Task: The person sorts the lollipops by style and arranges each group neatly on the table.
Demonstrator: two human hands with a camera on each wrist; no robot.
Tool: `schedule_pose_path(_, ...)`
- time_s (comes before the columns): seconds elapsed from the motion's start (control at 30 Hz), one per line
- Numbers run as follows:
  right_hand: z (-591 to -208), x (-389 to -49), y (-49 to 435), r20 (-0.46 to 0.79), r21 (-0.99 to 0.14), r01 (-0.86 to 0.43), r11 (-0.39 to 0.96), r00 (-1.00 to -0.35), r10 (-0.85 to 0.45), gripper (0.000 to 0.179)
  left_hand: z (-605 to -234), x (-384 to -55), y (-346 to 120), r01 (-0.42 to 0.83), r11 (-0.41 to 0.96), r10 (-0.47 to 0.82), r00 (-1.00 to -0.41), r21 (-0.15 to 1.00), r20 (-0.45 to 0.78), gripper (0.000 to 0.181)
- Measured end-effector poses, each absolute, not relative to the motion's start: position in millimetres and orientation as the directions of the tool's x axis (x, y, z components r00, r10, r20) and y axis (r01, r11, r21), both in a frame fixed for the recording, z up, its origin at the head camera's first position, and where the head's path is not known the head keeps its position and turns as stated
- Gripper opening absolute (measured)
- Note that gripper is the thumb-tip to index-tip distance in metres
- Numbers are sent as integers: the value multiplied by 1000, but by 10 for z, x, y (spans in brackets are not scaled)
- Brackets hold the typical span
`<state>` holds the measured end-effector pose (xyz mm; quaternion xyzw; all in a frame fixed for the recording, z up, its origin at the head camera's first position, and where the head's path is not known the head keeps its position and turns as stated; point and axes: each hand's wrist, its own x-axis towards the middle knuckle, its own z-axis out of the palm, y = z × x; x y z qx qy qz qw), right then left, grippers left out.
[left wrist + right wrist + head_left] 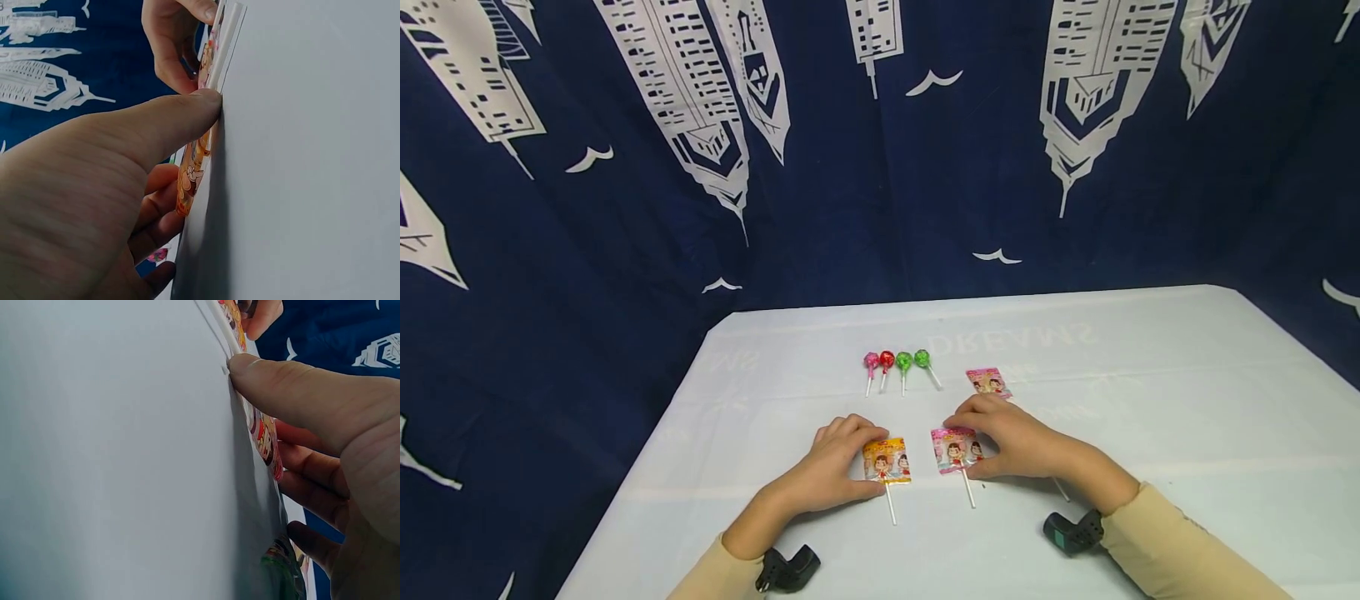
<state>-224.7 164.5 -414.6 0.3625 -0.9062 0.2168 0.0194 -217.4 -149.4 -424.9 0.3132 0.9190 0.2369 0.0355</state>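
Observation:
My left hand (838,467) grips an orange-wrapped flat lollipop (887,461) by its edges, thumb at the bottom and fingers at the top. The left wrist view shows the thumb beside its white stick and the orange wrapper (189,178) lying against the table. To the right, my right hand (1011,437) holds a pink-wrapped flat lollipop (953,451) the same way, its stick pointing toward me. In the right wrist view the pink wrapper (267,447) sits between thumb and fingers. Another pink-wrapped lollipop (988,381) lies just beyond the right hand, partly hidden by it.
Farther back on the white table (1187,375) lie several round lollipops in a row: pink (871,360), red (887,359) and two green (903,360). A white stick (1062,490) shows under the right forearm. In the right wrist view a green wrapper (281,572) is near that hand.

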Motion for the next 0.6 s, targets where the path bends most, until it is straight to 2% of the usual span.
schedule_pose_path(0.6,-4179,-2253,1658,205,-395,-665,634,-737,-644,58,-4270,-2221,-1529,555,638,593,-796,534,118,67)
